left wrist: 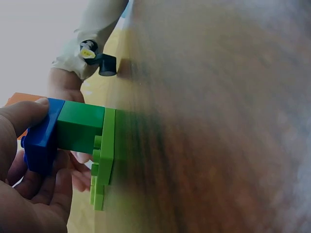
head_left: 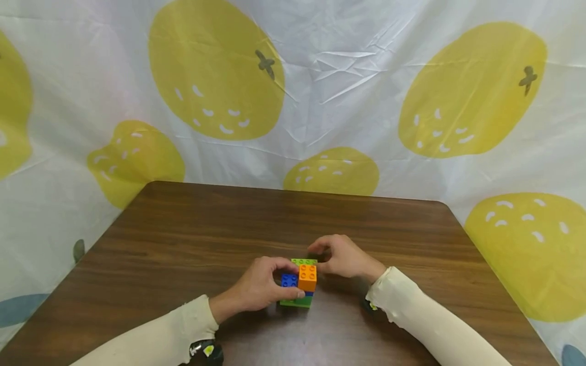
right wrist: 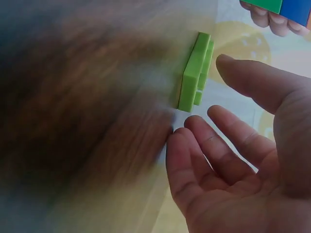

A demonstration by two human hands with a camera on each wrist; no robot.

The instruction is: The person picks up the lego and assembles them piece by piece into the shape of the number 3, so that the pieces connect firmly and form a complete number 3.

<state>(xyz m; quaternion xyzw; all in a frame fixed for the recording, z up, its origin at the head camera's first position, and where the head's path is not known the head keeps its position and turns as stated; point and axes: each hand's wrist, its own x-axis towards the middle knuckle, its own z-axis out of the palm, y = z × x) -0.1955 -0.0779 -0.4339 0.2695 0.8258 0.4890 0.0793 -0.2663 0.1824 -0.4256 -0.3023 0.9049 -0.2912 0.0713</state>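
A small stack of toy building bricks stands on the table in front of me. A light green base [left wrist: 109, 145] lies at the bottom, with a green brick [left wrist: 80, 124] on it. Above that is a blue brick [left wrist: 43, 141], and an orange brick [head_left: 308, 277] tops the stack at its right side. My left hand [head_left: 261, 284] grips the blue brick, thumb on the near side and fingers on the far side. Beside the stack on the right, my right hand [head_left: 345, 257] holds nothing; its fingers are spread in a loose curve near the base [right wrist: 193, 75].
The brown wooden table [head_left: 220, 218] extends around the stack. Behind it hangs a white cloth [head_left: 334, 76] printed with yellow fruit. A dark wrist device [head_left: 207, 352] sits at the left sleeve, and another [head_left: 370, 306] at the right sleeve.
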